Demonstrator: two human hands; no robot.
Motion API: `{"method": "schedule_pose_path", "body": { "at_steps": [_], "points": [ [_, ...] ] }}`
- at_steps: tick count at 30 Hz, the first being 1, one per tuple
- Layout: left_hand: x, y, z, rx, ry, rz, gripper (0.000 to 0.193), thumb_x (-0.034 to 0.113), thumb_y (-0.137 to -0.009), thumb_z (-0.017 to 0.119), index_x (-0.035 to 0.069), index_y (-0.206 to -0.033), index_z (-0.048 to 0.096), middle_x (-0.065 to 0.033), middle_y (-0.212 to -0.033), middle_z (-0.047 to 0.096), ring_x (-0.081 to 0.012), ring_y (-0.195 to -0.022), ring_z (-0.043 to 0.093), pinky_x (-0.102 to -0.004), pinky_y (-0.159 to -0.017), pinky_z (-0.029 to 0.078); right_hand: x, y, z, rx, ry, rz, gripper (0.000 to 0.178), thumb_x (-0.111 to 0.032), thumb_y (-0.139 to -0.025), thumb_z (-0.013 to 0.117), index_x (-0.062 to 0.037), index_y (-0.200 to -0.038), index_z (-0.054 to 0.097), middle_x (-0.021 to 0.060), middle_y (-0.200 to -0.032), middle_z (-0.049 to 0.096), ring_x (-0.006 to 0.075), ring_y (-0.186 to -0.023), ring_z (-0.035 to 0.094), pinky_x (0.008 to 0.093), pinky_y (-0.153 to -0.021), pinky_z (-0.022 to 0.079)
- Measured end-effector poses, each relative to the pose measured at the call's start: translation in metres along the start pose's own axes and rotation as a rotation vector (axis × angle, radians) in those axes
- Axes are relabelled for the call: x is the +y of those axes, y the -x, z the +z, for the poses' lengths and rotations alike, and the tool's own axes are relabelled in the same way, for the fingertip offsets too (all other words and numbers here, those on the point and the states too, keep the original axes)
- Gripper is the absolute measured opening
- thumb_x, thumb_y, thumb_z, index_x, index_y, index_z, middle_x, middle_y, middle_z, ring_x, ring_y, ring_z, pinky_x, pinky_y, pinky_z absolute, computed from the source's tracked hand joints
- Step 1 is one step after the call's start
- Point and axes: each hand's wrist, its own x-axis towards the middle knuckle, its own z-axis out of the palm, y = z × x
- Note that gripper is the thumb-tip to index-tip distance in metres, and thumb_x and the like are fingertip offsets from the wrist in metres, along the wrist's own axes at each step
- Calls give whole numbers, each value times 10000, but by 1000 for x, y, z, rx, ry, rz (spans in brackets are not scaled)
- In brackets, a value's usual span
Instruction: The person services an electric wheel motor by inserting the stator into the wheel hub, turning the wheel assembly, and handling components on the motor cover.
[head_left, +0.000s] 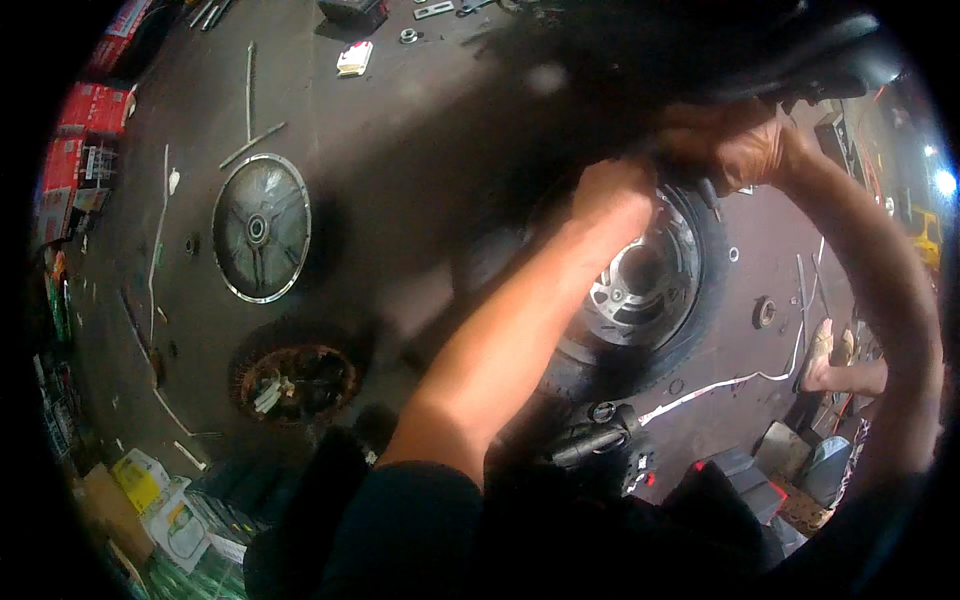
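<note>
Head view: both arms out, left hand (612, 200) & right hand (740, 150) on tyre (700, 300).

The right hand (745, 150) and left hand (610, 195) are motion-blurred, fingers hidden against the tyre (700, 300); what they grip cannot be told. A dark, perhaps vehicle, body (640, 60) smears above.

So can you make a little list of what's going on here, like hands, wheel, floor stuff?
place: workshop floor
left hand: pressed on top of the black tyre
right hand: gripping the tyre's upper edge, blurred
wheel hub: silver, inside the tyre
on the floor: round motor cover, copper-wound ring, metal rods
nearby: another person's foot
</note>
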Motion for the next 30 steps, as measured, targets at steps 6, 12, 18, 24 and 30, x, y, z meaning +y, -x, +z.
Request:
{"method": "schedule_pose_path", "body": {
  "at_steps": [6, 12, 18, 24, 30],
  "points": [
    [-13, 4, 9, 74, 89, 153, 237, 134, -698, 563, 104, -914, 656, -163, -917, 640, -325, -860, 617, -401, -740, 498, -46, 7, 34, 104, -3, 726, 433, -148, -619, 631, -49, -1038, 589, 197, -999, 587, 381, -917, 549, 402, -746, 481],
    [-5, -1, 5, -73, -112, 38, 175, 200, -704, 596, 95, -815, 680, -155, -880, 647, -318, -823, 626, -397, -739, 500, -22, -18, -7, 2, 40, -78, 376, -273, -582, 712, -55, -865, 596, 148, -944, 555, 320, -940, 550, 427, -800, 458],
    [4, -5, 9, -60, -26, -48, 216, 157, -720, 551, 81, -885, 669, -158, -876, 649, -321, -827, 630, -395, -745, 508, -26, -3, 50, 116, -8, 541, 339, -310, -635, 695, -61, -852, 620, 142, -817, 617, 339, -810, 592, 400, -718, 475],
    [-15, 0, 4, -14, -269, 193, 212, 177, -749, 507, 47, -747, 674, -160, -799, 650, -308, -775, 642, -407, -692, 515, -75, -52, 34, 148, -237, 1541, 362, -398, -734, 609, -54, -831, 664, 197, -861, 639, 338, -831, 619, 399, -712, 494],
    [-1, 3, -1, -18, 86, -231, 293, 197, -791, 461, 63, -968, 652, -193, -995, 616, -347, -963, 584, -396, -857, 457, -41, -5, 29, 35, -213, 897, 576, -454, -753, 619, -13, -1118, 556, 223, -1059, 586, 359, -986, 556, 395, -876, 433]
  ]
}}
